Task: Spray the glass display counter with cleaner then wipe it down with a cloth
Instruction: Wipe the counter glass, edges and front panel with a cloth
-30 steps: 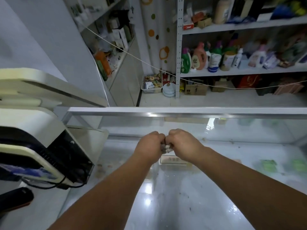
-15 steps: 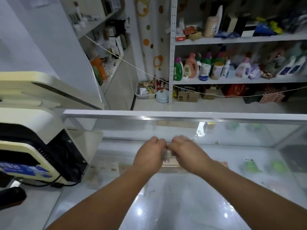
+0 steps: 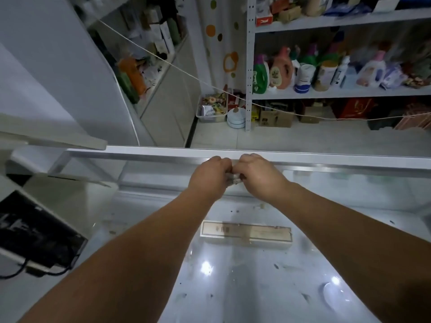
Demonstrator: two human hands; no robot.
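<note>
The glass display counter [image 3: 268,287] fills the lower half of the head view, its top wet with droplets and light glare. My left hand [image 3: 208,177] and my right hand [image 3: 258,176] sit side by side near the counter's far metal edge [image 3: 140,155]. Between them they grip a small bunched pale cloth [image 3: 233,179], mostly hidden by the fingers. No spray bottle is in sight.
A long flat box [image 3: 247,234] lies inside the counter under the glass. A black and cream machine [image 3: 35,231] with cables stands on the left. Beyond the counter are shelves of bottles [image 3: 303,73], floor boxes [image 3: 275,117] and a taut string [image 3: 163,59].
Both hands, still together on the cloth, have slid away from me across the glass to its far edge. The view has tilted down, showing the box under the glass.
</note>
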